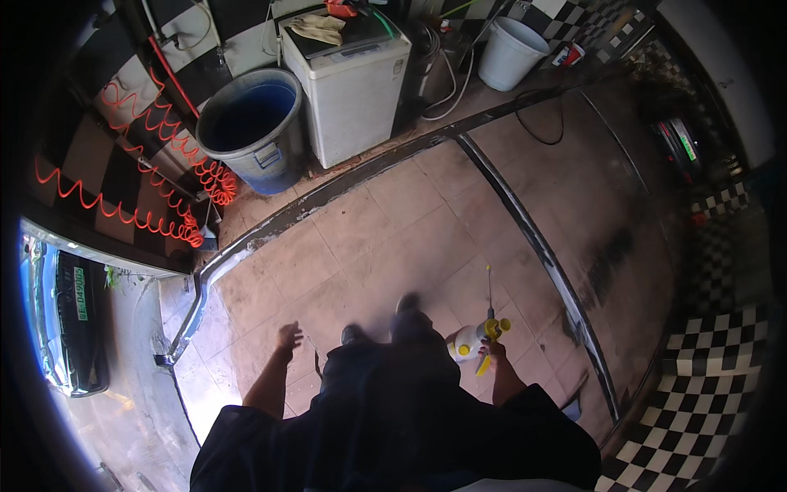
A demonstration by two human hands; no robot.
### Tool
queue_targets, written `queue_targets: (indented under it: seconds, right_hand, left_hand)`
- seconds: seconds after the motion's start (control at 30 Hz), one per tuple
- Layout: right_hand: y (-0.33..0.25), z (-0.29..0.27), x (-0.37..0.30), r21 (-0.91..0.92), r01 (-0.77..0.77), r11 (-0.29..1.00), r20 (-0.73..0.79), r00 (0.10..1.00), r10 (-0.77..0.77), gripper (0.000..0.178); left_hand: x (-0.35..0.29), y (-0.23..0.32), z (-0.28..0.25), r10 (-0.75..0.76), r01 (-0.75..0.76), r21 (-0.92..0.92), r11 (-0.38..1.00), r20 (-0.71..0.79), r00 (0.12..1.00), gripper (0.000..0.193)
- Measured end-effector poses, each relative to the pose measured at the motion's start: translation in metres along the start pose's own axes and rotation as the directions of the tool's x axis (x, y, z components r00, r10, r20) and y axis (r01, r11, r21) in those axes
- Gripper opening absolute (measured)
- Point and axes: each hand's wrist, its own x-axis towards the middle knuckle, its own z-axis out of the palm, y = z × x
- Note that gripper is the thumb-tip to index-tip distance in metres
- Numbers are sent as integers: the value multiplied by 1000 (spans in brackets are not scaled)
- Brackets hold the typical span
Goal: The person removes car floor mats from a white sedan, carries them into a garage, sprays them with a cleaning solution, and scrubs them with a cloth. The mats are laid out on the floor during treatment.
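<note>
My right hand (494, 350) is closed round the handle of a pump sprayer (466, 342), low on my right side. Its tank is white, with yellow parts at the top and a yellow cap on its side. From its head a thin dark wand (490, 291) points forward and ends in a small yellow tip. On the other side my left hand (289, 337) hangs over the tiled floor, holding nothing, with its fingers apart. Both of my shoes show between the hands.
A blue-grey tub (261, 156), a white washing machine (348, 98) and a white bucket (510, 56) line the far wall. Orange coiled hoses (123, 217) hang at left. A dark drain channel (525, 234) crosses the floor. A car (74, 320) stands outside at left.
</note>
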Motion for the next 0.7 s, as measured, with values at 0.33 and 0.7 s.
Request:
queue_targets:
  seconds: [0.33, 0.7]
  right_hand:
    - [-98, 53, 128, -138, -327, 935, -73, 945, 319, 16]
    - [-281, 155, 319, -670, -33, 742, 20, 998, 62, 15]
  left_hand:
    - [50, 126, 111, -202, 189, -77, 979, -230, 952, 35]
    - [131, 286, 233, -178, 177, -20, 984, -124, 976, 36]
